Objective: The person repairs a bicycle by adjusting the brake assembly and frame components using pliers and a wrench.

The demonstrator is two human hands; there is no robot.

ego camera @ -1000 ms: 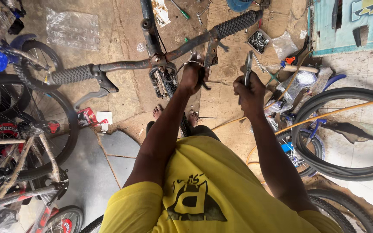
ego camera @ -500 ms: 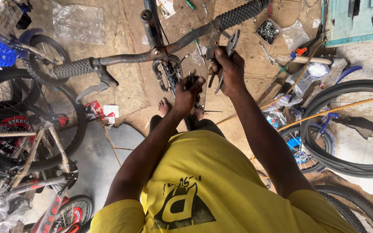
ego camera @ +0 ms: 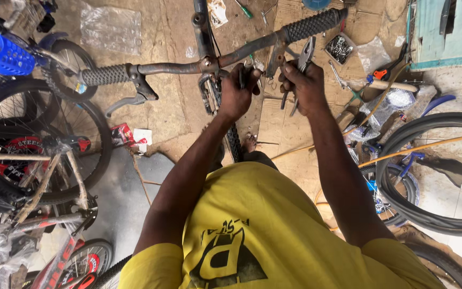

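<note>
Head view: a person in a yellow shirt (ego camera: 258, 225) stands over a bicycle handlebar (ego camera: 209, 60) in a cluttered repair space, seen from above.
Left hand: the left hand (ego camera: 237, 95) is clenched near the middle of the bar, just right of the stem, around a small dark part; what that part is cannot be told.
Right hand: the right hand (ego camera: 305, 85) grasps a pair of pliers (ego camera: 301, 67) by the handles, nose pointing far and slightly right, toward the right rubber grip (ego camera: 314, 24).
Handlebar position: it lies across the far middle of the scene, just beyond both hands, with the front tyre (ego camera: 233, 140) running near-to-far beneath it.
Long axis: the bar runs left to right, its right end tilted farther away; the left grip (ego camera: 102, 75) sits nearer, with a brake lever (ego camera: 133, 96) hanging below it.
Doing it well: judging by the pose, the bar is best kept braced with the clenched hand while the pliers bite squarely on the fitting, so nothing twists or slips.
Surroundings: a blue basket (ego camera: 0, 53) and another bicycle (ego camera: 28, 171) at left, loose tyres (ego camera: 429, 160) at right, a tray of small metal parts (ego camera: 340, 48) on the far floor.
</note>
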